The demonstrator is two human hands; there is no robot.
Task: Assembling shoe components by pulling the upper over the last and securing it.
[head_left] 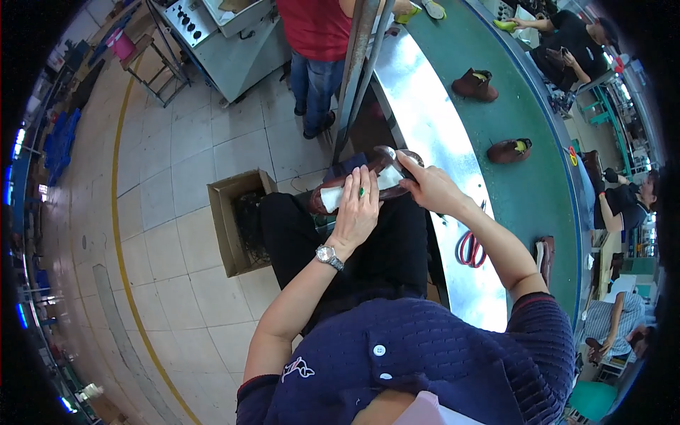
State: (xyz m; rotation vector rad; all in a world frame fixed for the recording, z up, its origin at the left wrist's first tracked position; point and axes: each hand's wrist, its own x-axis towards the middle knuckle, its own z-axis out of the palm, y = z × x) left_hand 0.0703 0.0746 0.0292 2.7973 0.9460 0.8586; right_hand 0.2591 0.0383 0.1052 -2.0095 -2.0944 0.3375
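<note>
From where I stand, the person's left hand (356, 207) lies over the shoe with fingers nearly straight and close together, holding it down rather than gripping round it. The right hand (427, 187) curls at the shoe's farther right end; I can't make out what its fingers grasp. The brown shoe (316, 202) rests above the lap, long axis running slantwise from the left hand's side up toward the right, smooth and leathery, with soft white material (388, 177) against it. To the right, red-handled scissors (469, 249) lie on a shiny metal bench (457, 145); beyond, rounded brown boots (509, 150) stand on a matte green belt (517, 212).
</note>
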